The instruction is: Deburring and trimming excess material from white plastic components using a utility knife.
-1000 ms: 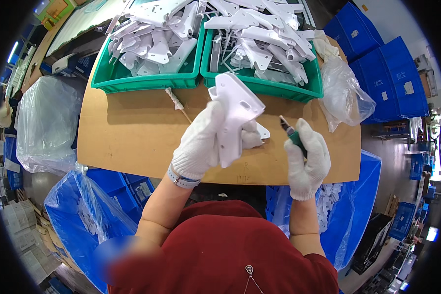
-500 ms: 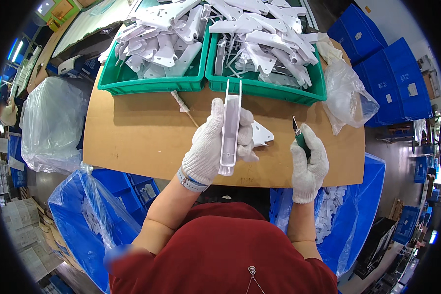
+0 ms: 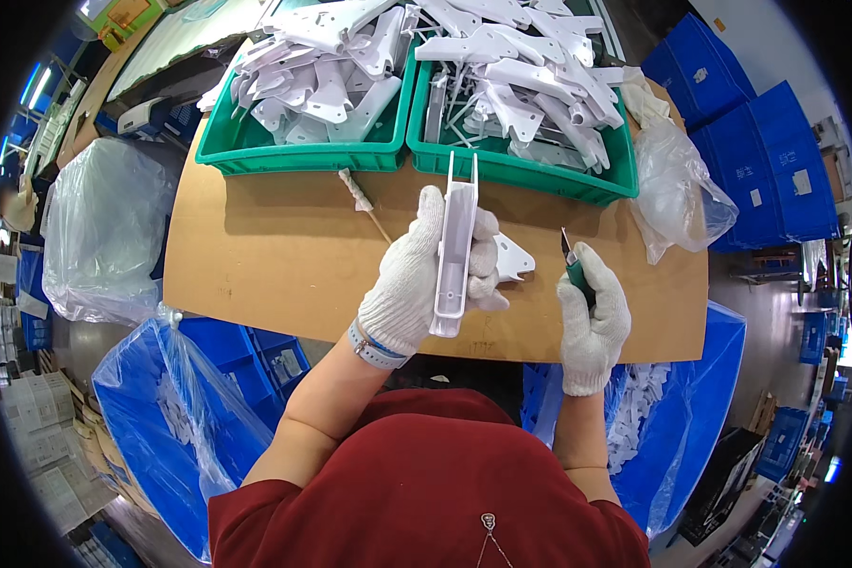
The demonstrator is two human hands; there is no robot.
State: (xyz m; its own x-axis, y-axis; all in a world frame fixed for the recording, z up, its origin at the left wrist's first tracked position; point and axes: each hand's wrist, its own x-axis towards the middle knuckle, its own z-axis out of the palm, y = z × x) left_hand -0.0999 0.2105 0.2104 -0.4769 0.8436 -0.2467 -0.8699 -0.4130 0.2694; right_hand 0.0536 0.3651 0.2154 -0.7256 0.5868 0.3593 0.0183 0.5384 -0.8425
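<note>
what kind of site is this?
Likely a factory finishing or deburring station: two green bins heaped with identical white plastic parts, gloved hands, the left hand holding one part and the right hand a small knife, and stacked blue crates.

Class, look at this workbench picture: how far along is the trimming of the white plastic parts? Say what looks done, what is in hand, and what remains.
Done: white parts show in the blue bag-lined bin at the right, though whether they are finished cannot be told. In hand: the left hand holds a long white plastic part upright; the right hand grips a green-handled knife. Left: two green trays piled with white parts.
</note>
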